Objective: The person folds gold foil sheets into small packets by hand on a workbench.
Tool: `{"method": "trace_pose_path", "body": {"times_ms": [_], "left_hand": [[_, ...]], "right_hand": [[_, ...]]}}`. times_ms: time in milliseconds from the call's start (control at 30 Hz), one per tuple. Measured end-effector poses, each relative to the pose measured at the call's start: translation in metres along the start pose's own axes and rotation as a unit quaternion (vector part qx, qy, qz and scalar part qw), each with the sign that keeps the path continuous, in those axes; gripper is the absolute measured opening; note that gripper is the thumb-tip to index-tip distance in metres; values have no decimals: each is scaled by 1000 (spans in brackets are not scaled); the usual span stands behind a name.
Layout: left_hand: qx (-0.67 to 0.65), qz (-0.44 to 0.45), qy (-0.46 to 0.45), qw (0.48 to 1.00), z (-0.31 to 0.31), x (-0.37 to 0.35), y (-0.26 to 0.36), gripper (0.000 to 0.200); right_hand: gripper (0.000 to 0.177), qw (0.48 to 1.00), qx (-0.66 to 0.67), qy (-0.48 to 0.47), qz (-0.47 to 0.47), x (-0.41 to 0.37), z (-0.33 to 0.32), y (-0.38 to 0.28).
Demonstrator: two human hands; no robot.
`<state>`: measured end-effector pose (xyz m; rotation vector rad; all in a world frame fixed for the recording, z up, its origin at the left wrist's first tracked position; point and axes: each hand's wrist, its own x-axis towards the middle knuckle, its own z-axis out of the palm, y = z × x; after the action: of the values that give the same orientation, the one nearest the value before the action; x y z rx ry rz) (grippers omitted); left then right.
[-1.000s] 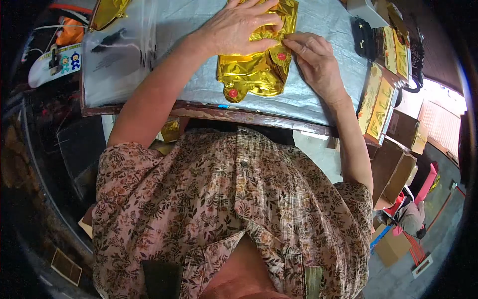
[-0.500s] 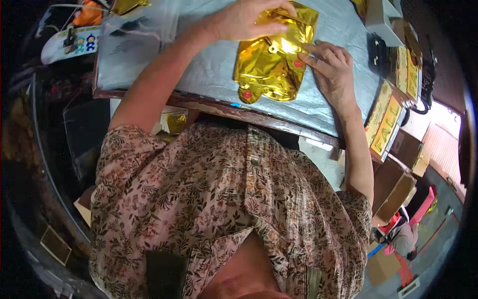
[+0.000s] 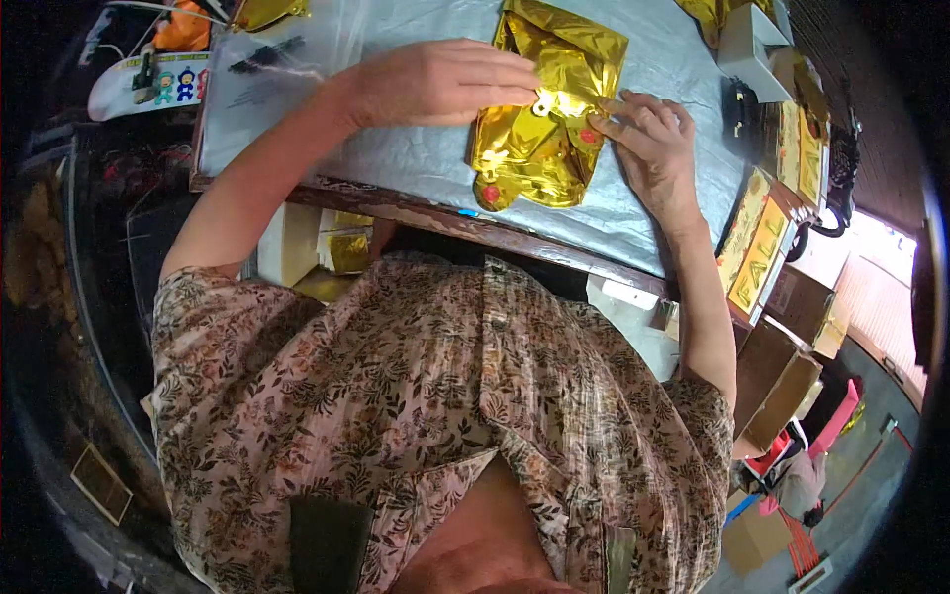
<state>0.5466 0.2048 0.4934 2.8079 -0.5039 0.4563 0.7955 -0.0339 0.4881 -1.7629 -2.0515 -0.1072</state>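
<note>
A folded gold foil balloon [image 3: 544, 163] lies flat on the covered table, creased and shiny. It has a red spot on a rounded tab at its lower left, another red spot near the right edge, and a small white ring near the middle. My left hand [image 3: 450, 84] reaches in from the left with fingers stretched out, its fingertips at the foil near the white ring. At the right edge, my right hand [image 3: 653, 139] has its fingers curled, with thumb and forefinger pressed on the foil; the exact grip is partly hidden.
A silvery-grey sheet covers the tabletop [image 3: 396, 163], which has a worn front edge. Clear plastic [image 3: 307, 59] lies at the left. More gold foil [image 3: 267, 12] is at the back left. A white box [image 3: 752, 49] and yellow lettered boxes [image 3: 757, 262] line the right side.
My left hand has moved left and nearer to me, off the upper part of the foil, its fingers now straighter. My right hand stays at the right edge, near the red spot.
</note>
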Motion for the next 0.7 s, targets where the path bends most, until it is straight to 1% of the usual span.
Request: {"method": "trace_pose_path", "body": {"times_ms": [33,167,233,267,333,367,433,567,700], "left_hand": [[-14,10,7,1000,5,7,0,60],[-35,26,-5,999,21,23,3,58],[-117,-19,0,993,33,19,4,61],[-119,-16,-1,993,34,18,4,61],[-157,-47,12,986,35,15,4,61],[-159,-46,11,986,35,15,5,61],[-229,-88,35,969,34,16,7,70],[-231,-89,32,968,34,16,6,71],[-231,-93,38,968,33,17,6,67]], "right_hand": [[37,1000,-2,1,1,-1,1,1],[38,1000,2,-6,25,-2,-1,-1],[36,999,22,-7,22,-3,-1,0],[36,999,21,-7,26,-3,-1,0],[32,999,25,-15,42,-4,-2,0],[32,999,25,-15,44,-4,-2,-1],[32,997,55,-23,55,-3,-4,-1],[31,997,60,-14,56,-3,-5,-3],[26,995,58,-1,85,-3,0,-7]]}}
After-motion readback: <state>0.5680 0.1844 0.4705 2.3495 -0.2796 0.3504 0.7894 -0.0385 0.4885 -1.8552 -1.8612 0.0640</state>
